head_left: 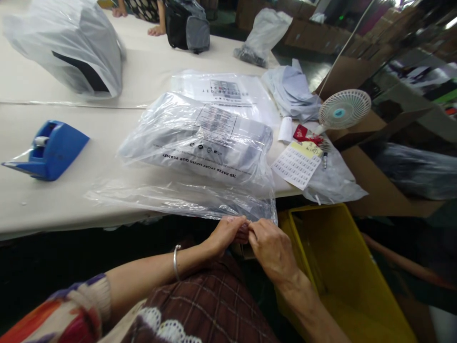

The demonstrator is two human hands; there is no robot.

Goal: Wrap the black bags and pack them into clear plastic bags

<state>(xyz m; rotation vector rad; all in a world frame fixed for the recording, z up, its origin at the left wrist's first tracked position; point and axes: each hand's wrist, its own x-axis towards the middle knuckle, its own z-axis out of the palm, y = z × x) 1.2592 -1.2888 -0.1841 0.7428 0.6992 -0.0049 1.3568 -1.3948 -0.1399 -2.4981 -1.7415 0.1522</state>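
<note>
A clear plastic bag [193, 164] with black print lies on the table, a grey-and-white item inside it. Its near edge hangs at the table's front, where both hands meet. My left hand [230, 233] has its fingers closed on that edge. Right beside it, my right hand [269, 245] pinches the same edge near the bag's corner, the fingertips of both hands almost touching. Behind this bag lies another printed clear bag [257, 97], flat on the table.
A blue tape dispenser [59, 150] sits at left, below a white-wrapped bundle [85, 52]. Rightward are a sticker sheet [297, 164], a small fan [344, 109], cardboard boxes [389, 176] and a yellow bin [342, 267]. Across the table, another person's hand [157, 31] rests by a black-and-grey backpack [189, 28].
</note>
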